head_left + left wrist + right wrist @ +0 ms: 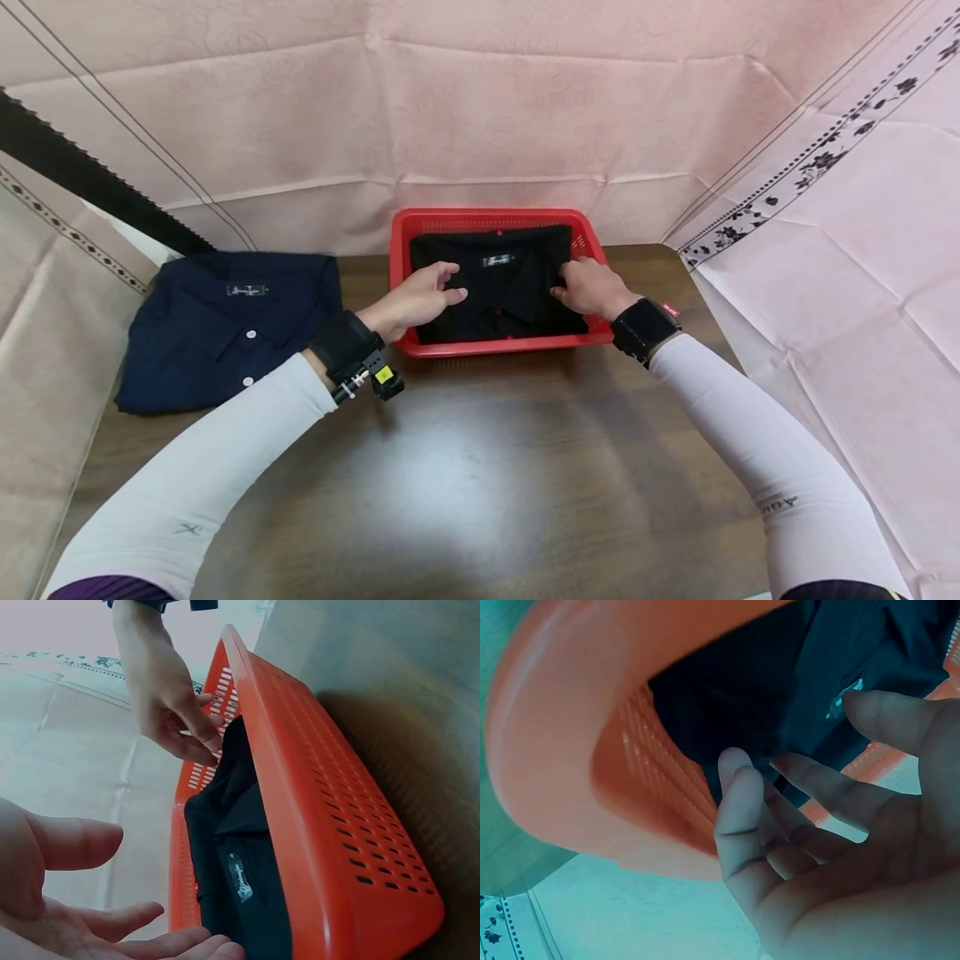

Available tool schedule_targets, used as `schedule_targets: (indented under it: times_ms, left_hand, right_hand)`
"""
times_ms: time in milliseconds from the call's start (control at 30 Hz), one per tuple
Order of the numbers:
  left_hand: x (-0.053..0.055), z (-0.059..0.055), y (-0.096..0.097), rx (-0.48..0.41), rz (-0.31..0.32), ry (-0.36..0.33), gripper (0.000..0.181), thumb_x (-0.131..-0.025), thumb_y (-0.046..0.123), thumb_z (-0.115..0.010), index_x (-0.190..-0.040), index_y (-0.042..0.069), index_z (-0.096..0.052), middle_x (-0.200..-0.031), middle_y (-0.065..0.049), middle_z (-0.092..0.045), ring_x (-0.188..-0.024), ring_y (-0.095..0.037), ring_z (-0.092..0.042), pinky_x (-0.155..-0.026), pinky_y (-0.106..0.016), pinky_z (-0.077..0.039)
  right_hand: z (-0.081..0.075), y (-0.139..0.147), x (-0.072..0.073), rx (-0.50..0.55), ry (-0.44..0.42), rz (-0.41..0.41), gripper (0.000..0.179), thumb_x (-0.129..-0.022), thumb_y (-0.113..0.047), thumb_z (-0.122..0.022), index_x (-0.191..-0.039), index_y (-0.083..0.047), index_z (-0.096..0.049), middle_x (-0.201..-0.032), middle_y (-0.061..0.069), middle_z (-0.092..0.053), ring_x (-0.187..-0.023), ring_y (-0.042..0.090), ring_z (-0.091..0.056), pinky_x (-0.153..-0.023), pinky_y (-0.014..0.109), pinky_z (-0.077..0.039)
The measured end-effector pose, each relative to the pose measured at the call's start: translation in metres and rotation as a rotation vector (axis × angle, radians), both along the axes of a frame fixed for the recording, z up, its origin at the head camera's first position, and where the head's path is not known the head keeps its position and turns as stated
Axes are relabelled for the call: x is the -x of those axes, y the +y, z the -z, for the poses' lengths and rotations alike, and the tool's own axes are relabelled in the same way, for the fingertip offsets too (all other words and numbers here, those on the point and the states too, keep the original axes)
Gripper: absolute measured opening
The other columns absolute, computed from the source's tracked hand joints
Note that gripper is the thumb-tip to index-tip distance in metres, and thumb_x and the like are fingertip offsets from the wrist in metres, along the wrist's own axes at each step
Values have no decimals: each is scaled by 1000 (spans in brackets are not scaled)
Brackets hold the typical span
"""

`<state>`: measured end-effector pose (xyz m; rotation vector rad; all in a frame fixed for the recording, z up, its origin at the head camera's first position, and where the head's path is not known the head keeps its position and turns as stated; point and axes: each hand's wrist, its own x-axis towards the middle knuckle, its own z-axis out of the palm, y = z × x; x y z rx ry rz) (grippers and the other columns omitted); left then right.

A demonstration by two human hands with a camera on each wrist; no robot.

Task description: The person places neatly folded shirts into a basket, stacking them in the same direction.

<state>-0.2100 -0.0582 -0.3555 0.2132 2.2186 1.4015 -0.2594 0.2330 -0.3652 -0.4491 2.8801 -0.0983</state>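
Observation:
A folded black shirt [498, 292] with a small label at its collar lies inside a red plastic basket [491, 343]. My left hand [420, 298] hovers over the basket's left side, thumb and fingers spread apart and holding nothing; the left wrist view shows the gap between thumb [79, 844] and fingers. On the other side, my right hand [592, 287] reaches in over the right rim. Its fingertips [739, 769] are right at the shirt's right edge, loosely bent, with the thumb standing away from them.
A folded navy shirt [225, 333] with white buttons lies on the wooden table [450, 467] to the left of the basket. Pale pink patterned cloth [495, 108] hangs behind the table and along both sides, close behind the basket's back rim.

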Motion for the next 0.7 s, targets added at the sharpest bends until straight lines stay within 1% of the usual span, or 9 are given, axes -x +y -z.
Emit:
schedule_targets:
  times_ms: [67, 133, 233, 333, 400, 467, 700]
  left_hand:
    - [-3, -2, 0, -2, 6, 10, 61, -99, 29, -52, -153, 9, -30, -159, -13, -30, -143, -30, -30, -115, -47, -29]
    - [-4, -3, 1, 3, 19, 41, 58, -100, 28, -53, -151, 9, -34, -156, -13, -34, -140, -30, -34, -113, -47, -32]
    - [-7, -3, 1, 43, 47, 141, 51, -99, 27, -54, -145, 9, -44, -149, -13, -44, -134, -28, -43, -110, -45, -38]
    - [-9, -3, 1, 93, 63, 243, 45, -98, 25, -56, -139, 9, -51, -142, -13, -53, -127, -27, -51, -106, -43, -43]
    - [-11, -4, 1, 112, 64, 280, 43, -97, 24, -58, -137, 9, -53, -139, -12, -56, -123, -27, -53, -103, -42, -45]
    - [-13, -5, 1, 122, 65, 299, 43, -96, 24, -59, -136, 9, -54, -138, -12, -57, -122, -28, -55, -102, -42, -46]
    - [-17, -10, 0, 177, 84, 378, 41, -95, 23, -60, -133, 7, -58, -134, -13, -60, -118, -29, -58, -99, -42, -48]
  right_hand:
    - [-1, -1, -2, 15, -2, -8, 26, -93, -29, -61, -86, -3, -61, -82, 14, -53, -85, 29, -51, -67, 41, -46]
    - [-3, -2, -4, 33, -2, -9, 27, -93, -29, -62, -94, -2, -64, -85, 15, -55, -86, 29, -51, -69, 41, -47]
    - [-7, -3, -7, 59, 0, -5, 35, -92, -29, -63, -113, 0, -66, -97, 17, -61, -90, 30, -55, -79, 44, -52]
    - [-10, -3, -9, 78, 1, -10, 46, -92, -28, -63, -127, 2, -62, -110, 20, -64, -95, 30, -57, -90, 49, -52]
    - [-12, -3, -11, 81, 6, -19, 47, -93, -28, -63, -129, 2, -61, -115, 21, -64, -98, 31, -58, -93, 50, -51]
    - [-14, -3, -13, 87, 13, -24, 48, -93, -28, -62, -130, 2, -60, -118, 22, -63, -99, 31, -58, -94, 51, -50]
    - [-19, -2, -24, 105, 39, -35, 48, -93, -29, -62, -130, 2, -60, -119, 22, -64, -97, 30, -59, -90, 52, -52]
